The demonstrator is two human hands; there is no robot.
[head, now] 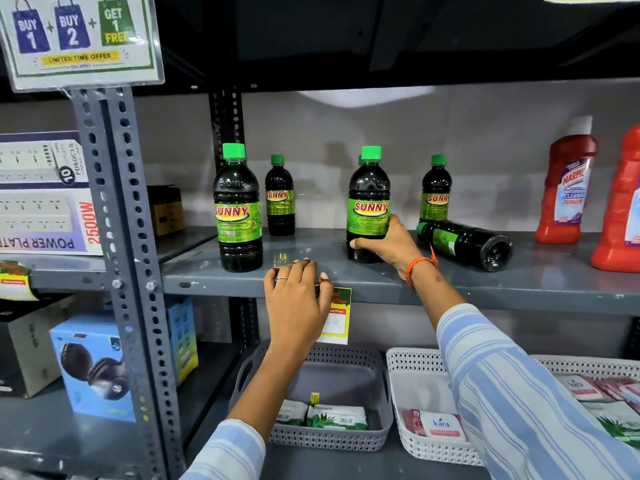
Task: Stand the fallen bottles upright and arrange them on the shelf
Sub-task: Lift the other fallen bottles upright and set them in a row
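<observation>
Dark green-capped Sunny bottles stand on the grey metal shelf (311,271). My right hand (388,247) grips the lower part of an upright front bottle (369,199). Another upright bottle (237,209) stands at the front left. Two smaller-looking upright ones stand at the back, one (280,197) left of centre and one (435,190) to the right. One bottle (465,244) lies on its side, cap pointing left, just right of my right wrist. My left hand (298,296) rests on the shelf's front edge, fingers curled over it, holding no bottle.
Red Harpic bottles (566,188) stand at the shelf's right end. A slotted grey upright post (128,237) borders the left. Below are a grey basket (377,403) and a white basket (408,382) with packets. Boxes (93,365) fill the left shelves. An offer sign (79,39) hangs top left.
</observation>
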